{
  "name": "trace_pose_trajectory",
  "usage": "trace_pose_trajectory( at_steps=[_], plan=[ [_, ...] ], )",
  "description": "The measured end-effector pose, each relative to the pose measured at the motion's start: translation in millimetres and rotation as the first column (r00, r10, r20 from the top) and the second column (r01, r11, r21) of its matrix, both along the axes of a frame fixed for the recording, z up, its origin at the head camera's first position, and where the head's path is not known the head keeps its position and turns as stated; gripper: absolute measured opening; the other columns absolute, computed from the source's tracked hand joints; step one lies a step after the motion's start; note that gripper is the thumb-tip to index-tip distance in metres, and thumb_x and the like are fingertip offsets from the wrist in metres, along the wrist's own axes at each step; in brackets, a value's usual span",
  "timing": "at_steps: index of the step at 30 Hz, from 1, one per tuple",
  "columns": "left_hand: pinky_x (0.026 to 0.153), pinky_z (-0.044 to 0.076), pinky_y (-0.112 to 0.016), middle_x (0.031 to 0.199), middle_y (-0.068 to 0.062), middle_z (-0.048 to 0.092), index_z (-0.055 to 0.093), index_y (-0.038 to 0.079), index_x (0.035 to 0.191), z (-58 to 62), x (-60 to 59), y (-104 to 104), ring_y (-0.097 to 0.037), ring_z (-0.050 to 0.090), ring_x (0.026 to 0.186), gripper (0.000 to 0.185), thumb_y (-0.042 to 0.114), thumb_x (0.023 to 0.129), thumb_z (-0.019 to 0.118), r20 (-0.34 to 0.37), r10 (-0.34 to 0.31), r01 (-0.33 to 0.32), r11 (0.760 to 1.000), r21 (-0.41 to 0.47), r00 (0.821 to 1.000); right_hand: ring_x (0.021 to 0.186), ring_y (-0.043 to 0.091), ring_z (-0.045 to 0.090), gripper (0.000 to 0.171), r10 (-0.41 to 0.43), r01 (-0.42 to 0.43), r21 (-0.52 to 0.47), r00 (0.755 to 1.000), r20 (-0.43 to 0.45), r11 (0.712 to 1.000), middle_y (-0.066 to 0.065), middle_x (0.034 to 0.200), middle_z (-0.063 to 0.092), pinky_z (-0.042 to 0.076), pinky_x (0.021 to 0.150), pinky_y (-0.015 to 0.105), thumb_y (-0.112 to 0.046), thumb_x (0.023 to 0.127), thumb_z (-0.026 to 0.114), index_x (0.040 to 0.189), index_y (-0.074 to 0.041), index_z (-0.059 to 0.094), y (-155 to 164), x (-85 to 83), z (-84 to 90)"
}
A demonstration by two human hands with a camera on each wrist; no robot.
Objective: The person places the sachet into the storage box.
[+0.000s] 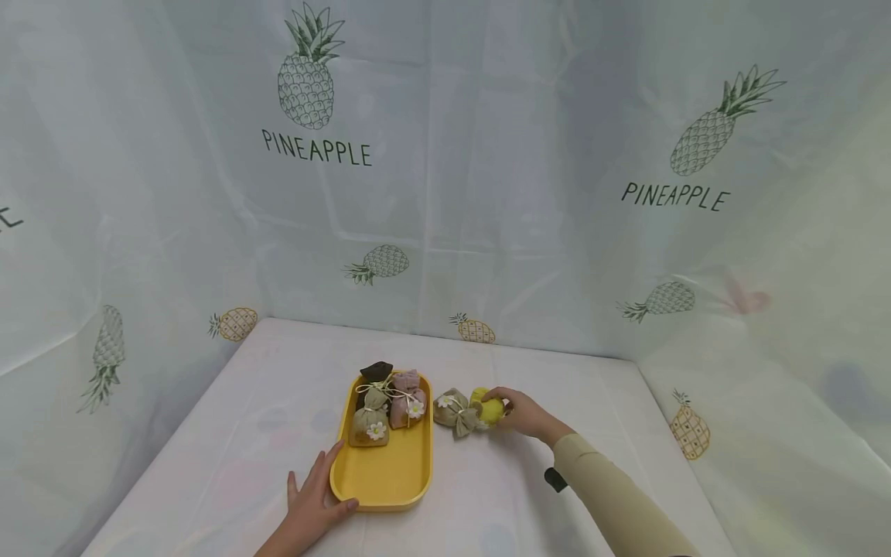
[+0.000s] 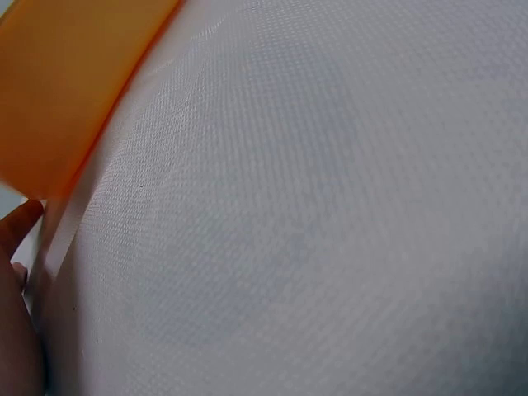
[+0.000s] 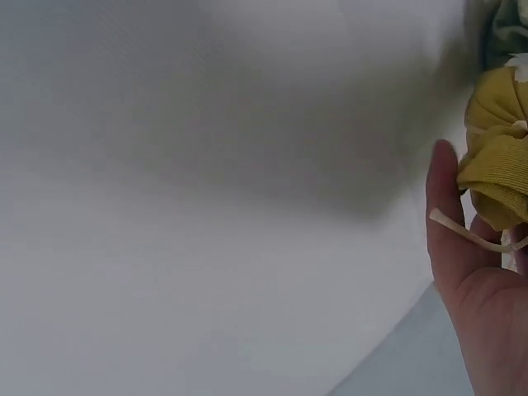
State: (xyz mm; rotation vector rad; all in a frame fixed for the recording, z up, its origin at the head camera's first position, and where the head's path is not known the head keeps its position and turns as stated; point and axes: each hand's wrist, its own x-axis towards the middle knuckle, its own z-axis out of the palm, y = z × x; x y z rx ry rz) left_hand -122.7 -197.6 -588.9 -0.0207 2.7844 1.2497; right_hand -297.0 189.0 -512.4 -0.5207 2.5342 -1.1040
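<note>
In the head view a yellow tray (image 1: 385,473) holds several small cloth sachets: a beige one (image 1: 370,422) with a white flower, a pink one (image 1: 407,402), and a dark one (image 1: 377,371) behind. My left hand (image 1: 311,499) rests spread at the tray's near left corner, index finger along the side and thumb at the front rim. Right of the tray lies a grey-beige sachet (image 1: 455,411) tied with a ribbon. Beside it, my right hand (image 1: 527,415) holds a yellow sachet (image 1: 491,408) between thumb and fingers. A pale ribbon end (image 3: 466,233) crosses the fingers in the right wrist view.
A white cloth with faint pastel spots covers the table (image 1: 278,418). Pineapple-print curtains (image 1: 487,193) enclose its back and sides. A small dark object (image 1: 554,480) shows under the right forearm; its kind is unclear.
</note>
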Motion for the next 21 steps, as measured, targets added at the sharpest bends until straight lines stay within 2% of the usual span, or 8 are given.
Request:
trace_pose_trajectory(
  at_steps=[8, 15, 18, 21],
  plan=[
    [0.099, -0.017, -0.072, 0.156, -0.023, 0.025, 0.016, 0.018, 0.156, -1.2, -0.6, 0, -0.051, 0.010, 0.142, 0.098, 0.054, 0.083, 0.070, -0.002, 0.011, -0.011, 1.000, -0.005, 1.000, 0.100, 0.028, 0.054, 0.047, -0.006, 0.006, 0.005, 1.000, -0.011, 1.000, 0.012, 0.132, 0.053, 0.051, 0.074, 0.035, 0.008, 0.076, 0.065, 0.117, -0.017, 0.066, 2, -6.6, 24.9],
    [0.100, -0.019, -0.071, 0.156, -0.024, 0.025, 0.016, 0.017, 0.156, 0.0, -0.3, 0, -0.051, 0.010, 0.142, 0.098, 0.053, 0.083, 0.071, 0.010, 0.016, -0.016, 1.000, 0.002, 1.000, 0.105, 0.029, 0.056, 0.045, 0.054, -0.056, -0.038, 0.997, -0.052, 0.998, 0.011, 0.136, 0.052, 0.054, 0.074, 0.036, 0.006, 0.080, 0.062, 0.118, -0.018, 0.066, -2, -8.6, 44.9],
    [0.100, -0.019, -0.071, 0.155, -0.024, 0.025, 0.016, 0.017, 0.156, -0.1, -0.2, 1, -0.051, 0.010, 0.142, 0.098, 0.053, 0.083, 0.071, 0.011, 0.015, -0.015, 1.000, 0.000, 1.000, 0.107, 0.028, 0.057, 0.039, 0.088, -0.094, -0.064, 0.992, -0.094, 0.994, 0.009, 0.128, 0.057, 0.054, 0.078, 0.040, 0.007, 0.081, 0.060, 0.112, -0.015, 0.069, -8, -8.3, 53.5],
    [0.100, -0.018, -0.071, 0.155, -0.025, 0.026, 0.016, 0.017, 0.156, -0.6, -0.1, 1, -0.051, 0.011, 0.142, 0.097, 0.052, 0.083, 0.071, 0.002, 0.011, -0.011, 1.000, 0.001, 1.000, 0.105, 0.025, 0.058, 0.031, 0.144, -0.154, -0.064, 0.980, -0.136, 0.986, 0.004, 0.114, 0.064, 0.053, 0.081, 0.040, 0.007, 0.082, 0.059, 0.103, -0.012, 0.072, -18, -6.7, 61.2]
  ],
)
